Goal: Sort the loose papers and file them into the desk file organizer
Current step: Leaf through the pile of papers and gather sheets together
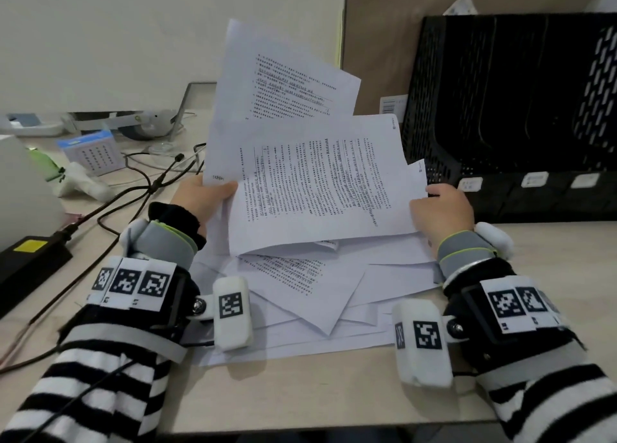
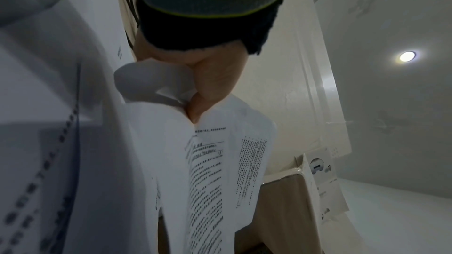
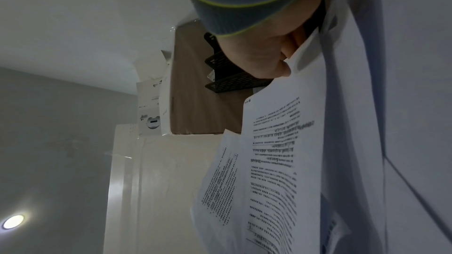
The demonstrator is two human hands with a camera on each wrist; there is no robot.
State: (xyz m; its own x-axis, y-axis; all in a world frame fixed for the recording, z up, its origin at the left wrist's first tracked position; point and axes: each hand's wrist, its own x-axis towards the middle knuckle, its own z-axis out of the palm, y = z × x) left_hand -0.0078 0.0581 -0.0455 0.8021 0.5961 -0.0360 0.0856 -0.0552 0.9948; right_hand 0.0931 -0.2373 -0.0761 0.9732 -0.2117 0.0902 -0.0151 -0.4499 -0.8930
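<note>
Loose papers (image 1: 300, 295): scattered on the desk (image 1: 300, 392), nearest, at 6 o'clock.
Left hand (image 1: 200, 198): pinches the raised sheets (image 1: 317, 188) — their 9 o'clock edge.
Right hand (image 1: 444, 208): grips their 3 o'clock edge.
File organizer (image 1: 514, 108): black — stands farther back at 2 o'clock.

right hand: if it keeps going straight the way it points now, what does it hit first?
Most likely the black file organizer. The right hand, gripping the right edge of the held papers, points away from the person toward the organizer's labelled front base, with nothing visible between. The gap is hard to judge from these views.
</note>
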